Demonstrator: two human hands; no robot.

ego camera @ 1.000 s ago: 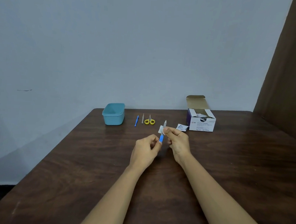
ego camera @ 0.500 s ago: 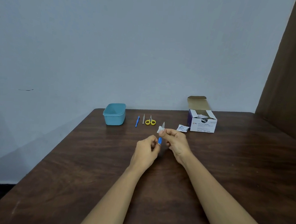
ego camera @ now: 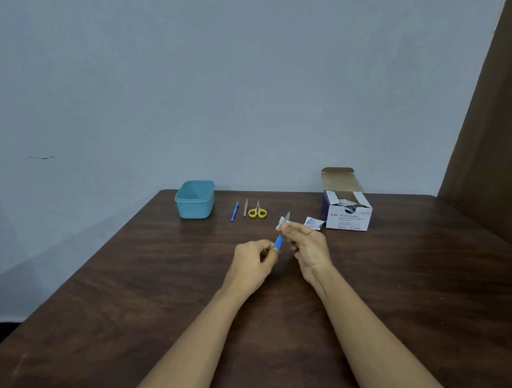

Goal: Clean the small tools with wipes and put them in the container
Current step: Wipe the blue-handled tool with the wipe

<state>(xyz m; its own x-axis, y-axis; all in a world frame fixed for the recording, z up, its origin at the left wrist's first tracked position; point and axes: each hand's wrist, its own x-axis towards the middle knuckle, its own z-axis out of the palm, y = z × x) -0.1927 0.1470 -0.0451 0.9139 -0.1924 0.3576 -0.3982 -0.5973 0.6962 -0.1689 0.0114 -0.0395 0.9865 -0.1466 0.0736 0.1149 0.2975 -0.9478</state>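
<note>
The blue-handled tool point(ego camera: 279, 243) is held in the air above the table point(ego camera: 121, 275), between both hands and close in front of the person. Its long axis runs nearly upright, leaning a little away and to the right. The blue handle is at the bottom and a thin grey metal tip pokes out at the top. The left hand point(ego camera: 253, 260) pinches the lower end of the handle with curled fingers. The right hand point(ego camera: 308, 246) pinches a small white wipe point(ego camera: 281, 223) around the metal part just below the tip. The wiping stroke therefore looks set to run along that axis, up toward the tip. The container point(ego camera: 193, 209), a pale blue tub with no lid, stands well apart at the far left, so the left hand is the nearer one for the drop-off. Between the tub and the hands lie a thin blue tool point(ego camera: 234, 212), a grey metal tool point(ego camera: 245, 208) and yellow-handled scissors point(ego camera: 258, 212), side by side and apparently waiting their turn. A torn packet point(ego camera: 313, 223) lies just beside the open box point(ego camera: 348, 221) of swabs at the far right.
</note>
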